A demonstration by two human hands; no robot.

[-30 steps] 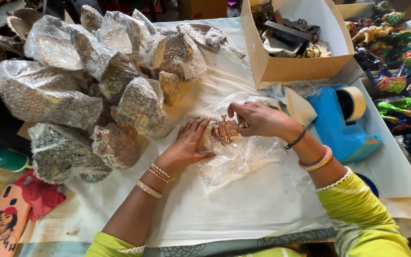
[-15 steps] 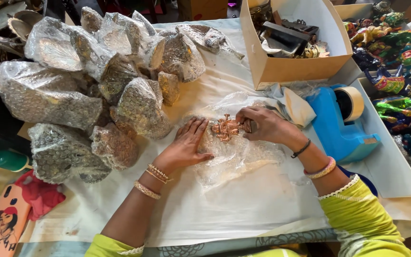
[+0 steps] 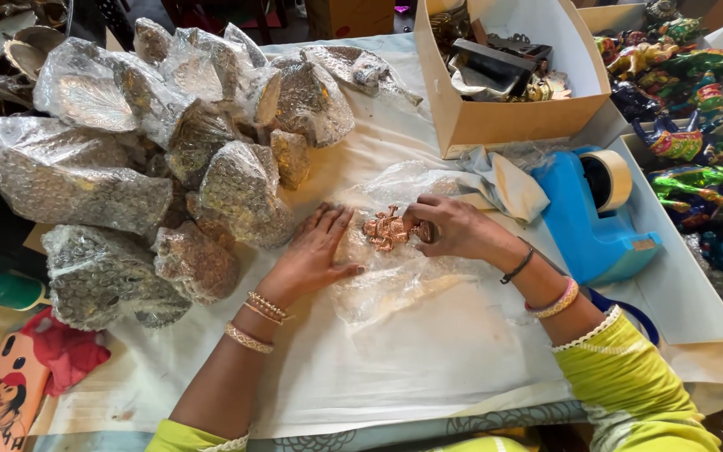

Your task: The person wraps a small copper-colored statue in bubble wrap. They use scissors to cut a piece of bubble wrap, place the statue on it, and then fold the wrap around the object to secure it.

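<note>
Copper-coloured metal figurine [image 3: 388,229] lies on clear bubble wrap [image 3: 395,276]; right hand [image 3: 453,228] grip grasping it, left hand [image 3: 315,255] released, flat on the wrap.

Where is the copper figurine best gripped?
Probably by its right end, from the right: the figurine lies flat on the bubble wrap, the right hand already pinches that end, and the left hand blocks the other side.

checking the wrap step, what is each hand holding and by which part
The right hand pinches the copper ornament at its right end. The left hand lies flat on the bubble wrap, gripping nothing.
</note>
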